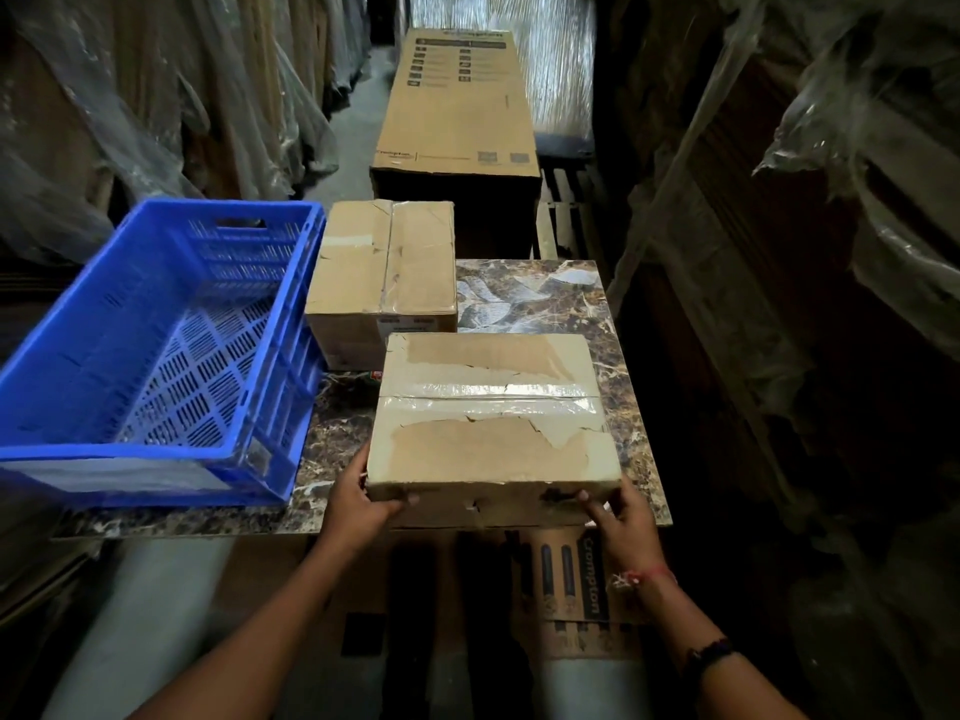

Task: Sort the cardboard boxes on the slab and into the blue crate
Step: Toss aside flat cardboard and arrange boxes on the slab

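A taped cardboard box point(491, 423) with torn top paper sits at the near edge of the brown marble slab point(550, 288). My left hand point(358, 498) grips its near left corner, thumb on the front face. My right hand point(621, 517) grips the near right corner, fingers curled on the front face. A second taped cardboard box point(384, 272) stands behind it, next to the blue crate. The blue crate point(156, 345) rests on the slab's left part, tilted, with nothing inside it.
A long printed carton point(457, 106) lies beyond the slab in the aisle. Another printed carton point(576, 589) stands under the slab's near edge. Plastic-wrapped stock point(831, 200) lines both sides of the narrow aisle. A wooden pallet point(566, 210) shows at the back right.
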